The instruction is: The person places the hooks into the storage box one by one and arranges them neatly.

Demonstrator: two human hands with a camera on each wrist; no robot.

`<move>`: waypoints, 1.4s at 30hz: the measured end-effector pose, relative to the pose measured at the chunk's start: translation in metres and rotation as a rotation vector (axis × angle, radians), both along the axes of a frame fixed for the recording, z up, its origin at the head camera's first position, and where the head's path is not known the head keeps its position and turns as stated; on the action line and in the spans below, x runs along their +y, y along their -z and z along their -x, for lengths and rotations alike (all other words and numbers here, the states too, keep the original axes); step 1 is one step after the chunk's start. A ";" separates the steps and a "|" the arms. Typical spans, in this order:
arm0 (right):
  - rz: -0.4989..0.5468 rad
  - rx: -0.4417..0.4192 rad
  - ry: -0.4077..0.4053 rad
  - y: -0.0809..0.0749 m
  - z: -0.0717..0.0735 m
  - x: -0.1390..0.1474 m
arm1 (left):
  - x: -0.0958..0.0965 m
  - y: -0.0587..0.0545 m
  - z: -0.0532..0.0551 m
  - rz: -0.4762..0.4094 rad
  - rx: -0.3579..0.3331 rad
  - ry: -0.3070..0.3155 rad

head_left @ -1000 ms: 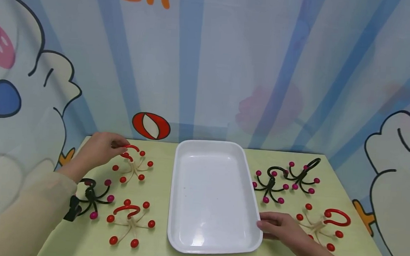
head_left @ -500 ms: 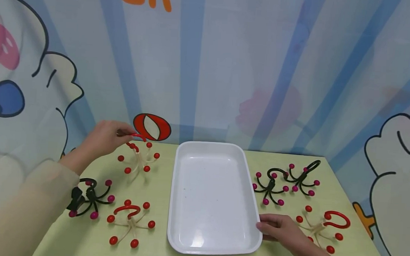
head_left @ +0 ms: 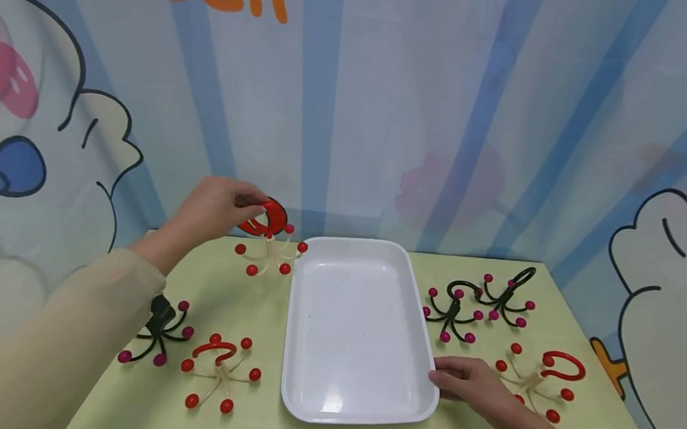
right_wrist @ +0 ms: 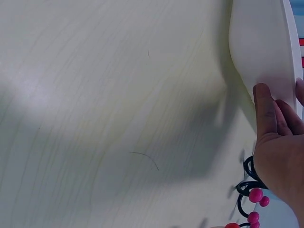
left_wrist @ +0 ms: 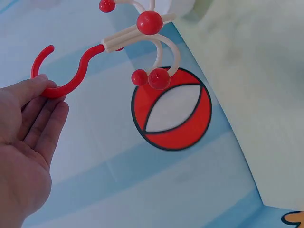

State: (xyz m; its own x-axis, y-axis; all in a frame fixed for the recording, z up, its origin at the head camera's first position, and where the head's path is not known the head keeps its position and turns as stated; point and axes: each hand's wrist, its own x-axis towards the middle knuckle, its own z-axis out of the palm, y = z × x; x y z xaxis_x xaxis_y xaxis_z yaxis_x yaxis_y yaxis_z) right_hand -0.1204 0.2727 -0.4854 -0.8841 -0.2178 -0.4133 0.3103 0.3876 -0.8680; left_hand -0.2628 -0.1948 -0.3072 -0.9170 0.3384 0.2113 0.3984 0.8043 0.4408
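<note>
My left hand point(head_left: 218, 208) pinches the red hooked handle of a beige head massager point(head_left: 269, 253) with red ball tips, held up beside the tray's far left corner. In the left wrist view, thumb and fingertips grip the curve of the hook, and the massager's prongs point(left_wrist: 164, 50) point away from the palm. At the white tray's point(head_left: 362, 345) near right edge, my right hand point(head_left: 474, 382) holds the rim. In the right wrist view, the fingers point(right_wrist: 265, 107) lie along the outer wall of the tray point(right_wrist: 261, 42), with the thumb tip just visible at the rim.
Another red-handled massager point(head_left: 221, 373) and a black one point(head_left: 159, 328), partly behind the left sleeve, stand left of the tray. To its right are two black massagers point(head_left: 451, 314) with pink balls and a red-handled one point(head_left: 533, 380). A printed curtain point(head_left: 372, 112) hangs behind the table.
My left hand has lifted the red-handled massager off the table's far left and carried it right, towards the tray. The right hand and tray have stayed in place.
</note>
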 end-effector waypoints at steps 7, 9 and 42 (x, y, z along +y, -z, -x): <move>0.013 0.008 0.003 0.000 0.002 -0.001 | 0.030 0.000 0.007 -0.027 -0.014 0.069; 0.020 0.011 0.003 0.000 0.001 -0.001 | 0.039 0.002 0.009 -0.044 -0.031 0.081; 0.044 0.036 -0.013 0.000 -0.008 -0.003 | 0.106 0.066 0.026 -0.012 -0.063 0.095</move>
